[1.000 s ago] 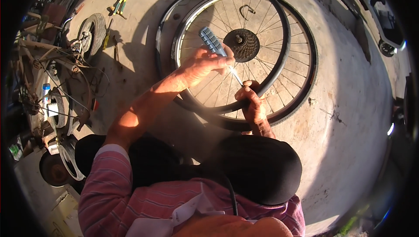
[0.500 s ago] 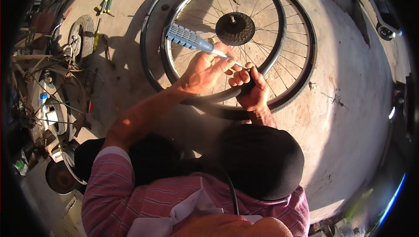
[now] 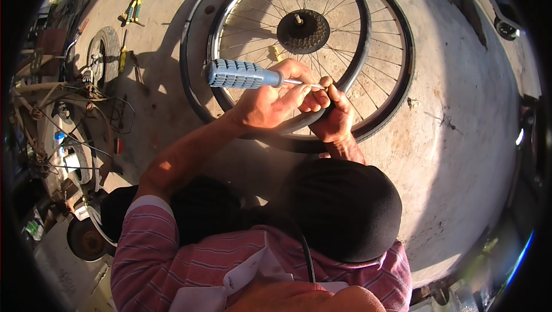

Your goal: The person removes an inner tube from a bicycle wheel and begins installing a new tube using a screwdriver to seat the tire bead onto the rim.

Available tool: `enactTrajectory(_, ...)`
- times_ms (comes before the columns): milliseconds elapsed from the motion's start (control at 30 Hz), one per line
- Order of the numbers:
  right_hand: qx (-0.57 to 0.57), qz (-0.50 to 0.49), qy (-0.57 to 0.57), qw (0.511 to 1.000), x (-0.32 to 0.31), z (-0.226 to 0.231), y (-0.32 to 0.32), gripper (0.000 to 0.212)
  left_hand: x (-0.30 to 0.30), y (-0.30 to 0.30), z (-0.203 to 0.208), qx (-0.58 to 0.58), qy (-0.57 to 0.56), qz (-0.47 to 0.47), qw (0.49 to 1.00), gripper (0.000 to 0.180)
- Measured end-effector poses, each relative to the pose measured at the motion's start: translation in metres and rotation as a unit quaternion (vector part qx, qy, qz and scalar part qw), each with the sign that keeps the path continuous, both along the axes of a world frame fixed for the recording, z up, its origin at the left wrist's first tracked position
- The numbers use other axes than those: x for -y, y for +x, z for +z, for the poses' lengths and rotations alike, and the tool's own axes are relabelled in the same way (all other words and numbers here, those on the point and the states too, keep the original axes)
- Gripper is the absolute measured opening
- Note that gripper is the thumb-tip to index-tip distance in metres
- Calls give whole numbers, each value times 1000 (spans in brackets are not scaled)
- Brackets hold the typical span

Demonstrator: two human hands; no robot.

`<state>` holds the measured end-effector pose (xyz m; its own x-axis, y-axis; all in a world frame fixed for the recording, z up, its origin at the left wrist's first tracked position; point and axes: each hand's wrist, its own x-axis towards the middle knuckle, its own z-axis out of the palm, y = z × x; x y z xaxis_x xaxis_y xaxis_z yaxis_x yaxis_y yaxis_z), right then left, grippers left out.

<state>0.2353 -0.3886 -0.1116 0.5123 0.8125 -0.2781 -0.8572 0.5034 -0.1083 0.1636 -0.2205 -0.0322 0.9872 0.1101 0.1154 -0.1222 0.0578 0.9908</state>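
My left hand (image 3: pixel 267 104) is closed around a screwdriver (image 3: pixel 238 74) with a ribbed blue handle, its shaft running rightward. The metal tip meets the fingertips of my right hand (image 3: pixel 334 119). That hand is closed on a dark inner tube (image 3: pixel 366 30), pinching it between thumb and fingers; the exact spot under the tip is hidden by the fingers. The tube loops loosely over a spoked bicycle wheel (image 3: pixel 410 64) lying flat on the floor, its black sprocket cluster (image 3: pixel 303 31) facing up.
Pliers (image 3: pixel 133 8) and a yellow-handled tool (image 3: pixel 122 58) lie on the concrete at the upper left. Bicycle parts and frame tubes (image 3: pixel 52 89) crowd the left side, with a small wheel (image 3: pixel 104 53) beside them. A castor (image 3: pixel 506 28) stands far right. A wire scrap (image 3: pixel 444 121) lies right of the wheel.
The screwdriver's handle has swung down toward level, turned by my left hand. Its tip stays by my right fingers, which still hold the inner tube.
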Motion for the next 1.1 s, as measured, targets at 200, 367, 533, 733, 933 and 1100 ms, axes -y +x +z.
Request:
enactTrajectory(200, -3, -7, -9, 1000, 1, 4, -1, 23, 2, 1, -7, 81, 42, -6, 996, 12)
enactTrajectory(367, -20, -7, -18, 1000, 3, 3, -2, 25, 2, 0, -11, 94, 26, -21, 995, 15)
enactTrajectory(533, -31, -10, -8, 999, 2, 3, -1, 25, 3, -1, -14, 99, 20, -22, 995, 16)
enactTrajectory(733, -25, -7, 0, 1000, 1, 4, -1, 24, 1, -2, -11, 91, 16, -23, 995, 16)
enactTrajectory(933, -27, -7, -18, 999, 2, 6, -1, 24, -1, -3, -11, 72, 27, -32, 996, 14)
enactTrajectory(1100, -19, -8, -29, 999, 2, 6, 0, 24, 0, -2, -10, 80, 19, -36, 996, 13)
